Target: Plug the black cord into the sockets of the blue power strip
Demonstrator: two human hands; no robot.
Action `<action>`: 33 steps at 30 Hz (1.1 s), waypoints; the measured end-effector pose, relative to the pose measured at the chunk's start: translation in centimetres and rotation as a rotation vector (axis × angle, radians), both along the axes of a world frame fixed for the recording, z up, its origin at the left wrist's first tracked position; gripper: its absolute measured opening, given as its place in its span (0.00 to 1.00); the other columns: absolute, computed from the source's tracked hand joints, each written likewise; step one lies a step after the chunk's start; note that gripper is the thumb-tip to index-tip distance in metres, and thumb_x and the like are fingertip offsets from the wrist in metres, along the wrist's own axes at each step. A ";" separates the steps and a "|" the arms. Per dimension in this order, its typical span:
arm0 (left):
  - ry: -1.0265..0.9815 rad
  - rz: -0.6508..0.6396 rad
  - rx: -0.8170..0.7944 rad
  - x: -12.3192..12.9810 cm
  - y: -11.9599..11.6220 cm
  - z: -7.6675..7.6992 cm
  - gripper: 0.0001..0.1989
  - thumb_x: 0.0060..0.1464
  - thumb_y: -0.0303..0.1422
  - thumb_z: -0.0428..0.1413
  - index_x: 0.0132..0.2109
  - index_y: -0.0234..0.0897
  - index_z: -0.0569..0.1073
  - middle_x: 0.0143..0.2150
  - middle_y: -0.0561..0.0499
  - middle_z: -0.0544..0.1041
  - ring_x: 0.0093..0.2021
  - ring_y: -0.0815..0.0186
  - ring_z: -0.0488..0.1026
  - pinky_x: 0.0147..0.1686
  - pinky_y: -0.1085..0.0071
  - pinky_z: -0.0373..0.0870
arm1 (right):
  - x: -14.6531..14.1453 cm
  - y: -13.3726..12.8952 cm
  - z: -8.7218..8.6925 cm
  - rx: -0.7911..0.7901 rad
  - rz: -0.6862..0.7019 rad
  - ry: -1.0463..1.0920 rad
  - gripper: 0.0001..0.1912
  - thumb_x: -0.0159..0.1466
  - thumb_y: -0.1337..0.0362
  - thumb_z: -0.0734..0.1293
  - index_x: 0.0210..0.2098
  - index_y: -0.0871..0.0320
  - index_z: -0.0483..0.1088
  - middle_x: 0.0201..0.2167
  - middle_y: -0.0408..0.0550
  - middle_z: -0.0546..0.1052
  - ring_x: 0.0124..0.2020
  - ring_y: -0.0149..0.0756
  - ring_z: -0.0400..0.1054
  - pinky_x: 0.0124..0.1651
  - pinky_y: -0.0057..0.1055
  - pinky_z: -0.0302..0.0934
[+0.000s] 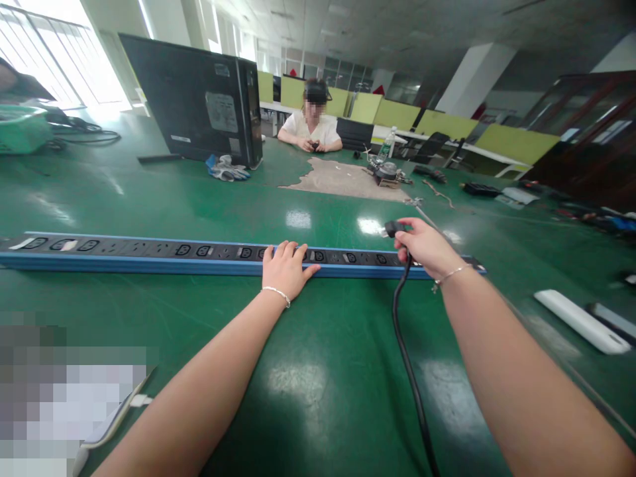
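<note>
Left hand (285, 268), fingers apart on the power strip (149, 265), should bear evenly, and right hand (422, 244) (fingers clamped on the plug (393, 228)) avoid straining the cord (405, 344)

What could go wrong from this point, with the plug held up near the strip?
The strip has sockets of differing shapes, so the black plug in the right hand might meet one it does not fit.

The left hand rests near the strip's middle, away from the plug, so a push toward the right end could skew the strip on the glossy table.

The cord runs between the forearms and might snag or tug.
</note>
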State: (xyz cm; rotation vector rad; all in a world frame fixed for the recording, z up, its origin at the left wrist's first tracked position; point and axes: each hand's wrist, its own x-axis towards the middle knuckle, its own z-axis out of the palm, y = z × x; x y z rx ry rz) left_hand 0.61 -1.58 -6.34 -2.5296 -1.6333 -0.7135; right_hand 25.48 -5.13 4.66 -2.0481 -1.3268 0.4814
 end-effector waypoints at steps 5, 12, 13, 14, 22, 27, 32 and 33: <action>0.009 0.012 -0.015 0.0 -0.1 0.1 0.27 0.56 0.52 0.43 0.57 0.45 0.65 0.59 0.46 0.67 0.61 0.56 0.56 0.59 0.56 0.46 | 3.6 -0.6 -2.8 -0.150 -0.196 -0.402 0.17 0.62 0.57 0.58 0.38 0.63 0.72 0.31 0.54 0.76 0.31 0.37 0.69 0.34 0.30 0.59; -0.002 0.006 -0.007 0.0 -0.1 0.0 0.28 0.55 0.52 0.43 0.57 0.44 0.65 0.58 0.45 0.67 0.61 0.56 0.56 0.59 0.55 0.46 | 5.4 -0.6 -4.8 -0.254 -0.150 -0.536 0.19 0.63 0.56 0.56 0.42 0.62 0.71 0.37 0.57 0.76 0.39 0.41 0.70 0.38 0.31 0.59; -0.003 0.005 -0.006 -0.1 -0.1 0.0 0.28 0.55 0.52 0.43 0.57 0.44 0.65 0.58 0.45 0.67 0.61 0.56 0.56 0.59 0.55 0.46 | 5.4 -0.5 -4.9 -0.257 -0.150 -0.545 0.19 0.63 0.56 0.56 0.42 0.62 0.70 0.37 0.57 0.76 0.40 0.41 0.70 0.39 0.32 0.59; -0.003 0.004 -0.006 -0.1 -0.1 0.0 0.28 0.55 0.52 0.43 0.57 0.44 0.65 0.59 0.46 0.66 0.61 0.56 0.56 0.59 0.55 0.46 | 5.4 -0.5 -5.1 -0.259 -0.154 -0.553 0.20 0.63 0.55 0.56 0.43 0.62 0.70 0.38 0.58 0.76 0.40 0.42 0.70 0.40 0.32 0.59; -0.004 -0.001 -0.009 -0.1 -0.1 0.0 0.28 0.56 0.52 0.43 0.57 0.43 0.65 0.58 0.45 0.67 0.61 0.55 0.56 0.58 0.54 0.46 | 4.6 -0.7 -5.2 -0.267 -0.206 -0.548 0.22 0.63 0.54 0.55 0.46 0.63 0.67 0.39 0.61 0.75 0.42 0.46 0.70 0.42 0.36 0.59; -0.005 -0.003 0.009 -0.1 0.0 -0.1 0.28 0.55 0.53 0.42 0.57 0.43 0.65 0.58 0.45 0.67 0.60 0.55 0.57 0.58 0.55 0.47 | 4.5 -0.7 -5.6 -0.290 -0.232 -0.540 0.22 0.64 0.54 0.53 0.47 0.64 0.64 0.40 0.63 0.75 0.43 0.46 0.70 0.43 0.37 0.60; 0.009 0.003 0.026 0.0 0.1 -0.2 0.28 0.56 0.53 0.42 0.57 0.43 0.66 0.57 0.45 0.68 0.60 0.56 0.57 0.58 0.55 0.48 | 3.9 -0.5 -5.7 -0.349 -0.178 -0.587 0.21 0.65 0.55 0.53 0.48 0.65 0.61 0.40 0.65 0.74 0.44 0.47 0.70 0.44 0.38 0.60; 0.011 0.004 0.028 0.0 0.1 -0.2 0.28 0.56 0.53 0.42 0.57 0.43 0.66 0.57 0.45 0.68 0.60 0.56 0.57 0.58 0.55 0.48 | 3.8 -0.4 -5.7 -0.360 -0.171 -0.597 0.21 0.65 0.56 0.53 0.48 0.66 0.60 0.40 0.65 0.74 0.44 0.48 0.69 0.45 0.38 0.60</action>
